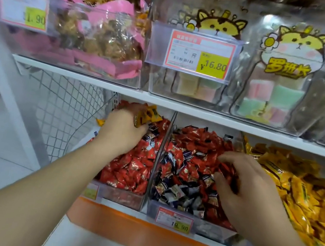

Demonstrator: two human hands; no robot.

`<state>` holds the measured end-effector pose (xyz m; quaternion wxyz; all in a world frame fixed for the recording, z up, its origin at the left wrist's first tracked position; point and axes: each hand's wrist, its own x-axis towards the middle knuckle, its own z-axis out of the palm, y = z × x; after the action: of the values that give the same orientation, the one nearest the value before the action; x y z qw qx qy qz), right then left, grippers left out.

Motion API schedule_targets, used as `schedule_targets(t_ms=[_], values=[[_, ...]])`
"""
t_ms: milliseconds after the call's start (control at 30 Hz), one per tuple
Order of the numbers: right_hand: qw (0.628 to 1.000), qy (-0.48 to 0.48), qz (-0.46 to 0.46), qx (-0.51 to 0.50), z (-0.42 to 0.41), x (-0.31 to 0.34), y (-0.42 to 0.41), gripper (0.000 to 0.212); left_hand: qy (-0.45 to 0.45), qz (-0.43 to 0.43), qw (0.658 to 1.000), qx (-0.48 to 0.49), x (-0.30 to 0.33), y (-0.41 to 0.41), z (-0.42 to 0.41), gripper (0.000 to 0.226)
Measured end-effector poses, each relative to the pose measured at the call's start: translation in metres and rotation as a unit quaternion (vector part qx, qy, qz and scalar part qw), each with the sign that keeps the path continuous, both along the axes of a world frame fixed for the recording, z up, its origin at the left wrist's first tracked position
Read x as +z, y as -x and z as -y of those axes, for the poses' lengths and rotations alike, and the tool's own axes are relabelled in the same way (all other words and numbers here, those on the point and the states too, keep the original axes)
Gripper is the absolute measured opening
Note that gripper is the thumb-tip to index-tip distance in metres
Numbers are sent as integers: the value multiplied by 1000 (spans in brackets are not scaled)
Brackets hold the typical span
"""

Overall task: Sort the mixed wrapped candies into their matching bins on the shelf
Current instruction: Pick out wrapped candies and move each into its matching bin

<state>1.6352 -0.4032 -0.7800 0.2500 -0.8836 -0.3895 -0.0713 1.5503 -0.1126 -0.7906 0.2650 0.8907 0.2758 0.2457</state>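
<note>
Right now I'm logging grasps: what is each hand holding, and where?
Left hand grips yellow candies by their near ends. Right hand digs into the middle bin; any hold is unclear.

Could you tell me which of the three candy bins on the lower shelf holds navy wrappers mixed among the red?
The middle bin: navy wrappers sit among its red ones; the neighbours look nearly all red or yellow.

Upper shelf board (pixel 104 80), white, w/ clear tubs on it. Left tub: pink-wrapped snack bags (pixel 99 34), brownish contents. Price tag (pixel 23 8) at far left reads "1.90", partly blurred. Centre tag (pixel 200 54): ¥16.80. Right: cat-print bags (pixel 279 77) w/ pastel pink/green cubes inside. White wire mesh panel (pixel 67 112) at shelf's left end. Orange trim strip (pixel 140 232) along bottom edge.
</note>
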Motion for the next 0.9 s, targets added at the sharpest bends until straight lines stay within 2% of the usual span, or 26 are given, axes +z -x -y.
schedule_targets(t_ms=[167,267,367,433,633,900], values=[[1000,0,-5,-1,-1,-4,-3,33,-75,-82,994,-8,-24,-30,-16,54],[1000,6,-2,1,0,-8,-6,33,-94,-68,993,-16,-26,-34,-19,45],[1000,9,-8,1,0,-8,-7,33,-86,-18,996,-10,-16,-27,-16,34],[1000,9,-9,0,0,-8,-7,33,-72,10,997,-16,-11,-19,-12,32],[1000,27,-13,0,2,-3,-4,31,-22,38,999,-5,3,13,2,44],[999,29,-37,25,5,6,14,34,139,121,983,21,21,54,36,37]])
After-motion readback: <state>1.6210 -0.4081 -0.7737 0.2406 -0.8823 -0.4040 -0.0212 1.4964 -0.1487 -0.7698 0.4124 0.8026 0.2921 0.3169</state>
